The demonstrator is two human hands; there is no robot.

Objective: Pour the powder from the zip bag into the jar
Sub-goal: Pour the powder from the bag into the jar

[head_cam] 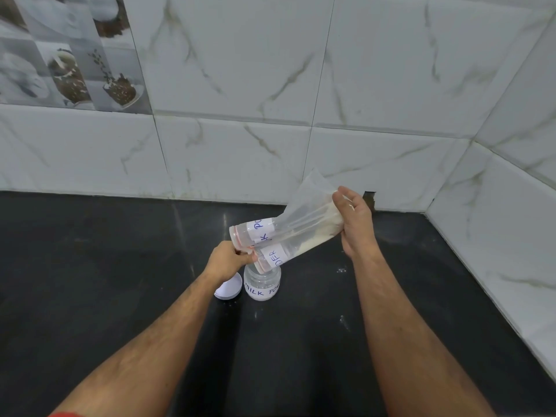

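Observation:
A clear zip bag (pixel 296 224) with a white label and pale powder inside is held tilted above a small clear jar (pixel 262 285) labelled "MILK POW". The bag's open mouth points down-left, its lower corner right over the jar's open top. My left hand (pixel 229 260) pinches the mouth edge of the bag. Gripping the raised bottom end, where most of the powder sits, is my right hand (pixel 356 222). A thin layer of white powder lies in the jar's bottom.
The jar's white lid (pixel 230 286) lies on the black counter (pixel 120 266) just left of the jar, partly behind my left wrist. Marble-look tiled walls (pixel 270 145) close the back and right sides. A few powder specks lie right of the jar.

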